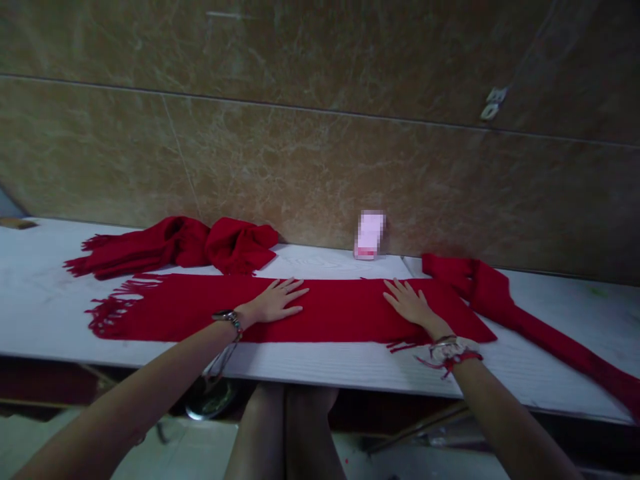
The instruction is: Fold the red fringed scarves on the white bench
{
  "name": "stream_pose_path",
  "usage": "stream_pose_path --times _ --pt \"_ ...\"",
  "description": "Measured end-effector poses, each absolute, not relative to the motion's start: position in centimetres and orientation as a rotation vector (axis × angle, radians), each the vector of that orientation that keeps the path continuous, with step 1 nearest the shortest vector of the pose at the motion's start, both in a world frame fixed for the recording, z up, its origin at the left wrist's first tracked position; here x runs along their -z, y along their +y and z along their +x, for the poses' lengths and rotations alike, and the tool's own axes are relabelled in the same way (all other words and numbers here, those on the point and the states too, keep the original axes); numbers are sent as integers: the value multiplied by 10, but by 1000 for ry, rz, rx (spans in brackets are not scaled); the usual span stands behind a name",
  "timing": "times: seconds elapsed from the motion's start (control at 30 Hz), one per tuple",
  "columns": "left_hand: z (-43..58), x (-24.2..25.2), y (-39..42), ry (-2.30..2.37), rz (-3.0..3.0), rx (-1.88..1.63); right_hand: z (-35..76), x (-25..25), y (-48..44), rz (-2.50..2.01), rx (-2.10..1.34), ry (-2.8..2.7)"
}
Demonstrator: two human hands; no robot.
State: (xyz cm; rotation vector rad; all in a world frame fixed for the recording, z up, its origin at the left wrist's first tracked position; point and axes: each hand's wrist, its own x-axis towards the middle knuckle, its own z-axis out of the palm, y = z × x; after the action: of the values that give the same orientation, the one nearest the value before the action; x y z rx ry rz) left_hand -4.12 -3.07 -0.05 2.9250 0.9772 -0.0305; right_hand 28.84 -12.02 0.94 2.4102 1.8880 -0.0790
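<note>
Near edge: white tabletop (320,363). On it, we note a fringed red scarf (345,320) laid flat lengthwise, long fringe at left. Our left hand (274,301) and right hand (411,308) rest palm-down on it, well apart, fingers spread. Farther: a bunched red scarf (135,250) at left, a red strip (550,337) running off right, a blurred pink object (370,233) by the far wall (300,160).

Head-worn view, near, above and behind left grip (273,303) and right grip (411,307), facing forward-down, wall (300,160) beyond both
</note>
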Motion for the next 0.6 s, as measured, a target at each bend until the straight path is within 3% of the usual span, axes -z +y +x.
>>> stream_pose_path --times 0.27,0.43,0.6 --pt "-44 3 -27 977 2904 41 331 -16 -131 2544 7 1717" --pt "-35 -3 -26 939 2896 43 279 -20 -135 2337 -205 2171" --pt "-28 1 -25 926 2933 25 240 -8 -143 2075 -155 2411"
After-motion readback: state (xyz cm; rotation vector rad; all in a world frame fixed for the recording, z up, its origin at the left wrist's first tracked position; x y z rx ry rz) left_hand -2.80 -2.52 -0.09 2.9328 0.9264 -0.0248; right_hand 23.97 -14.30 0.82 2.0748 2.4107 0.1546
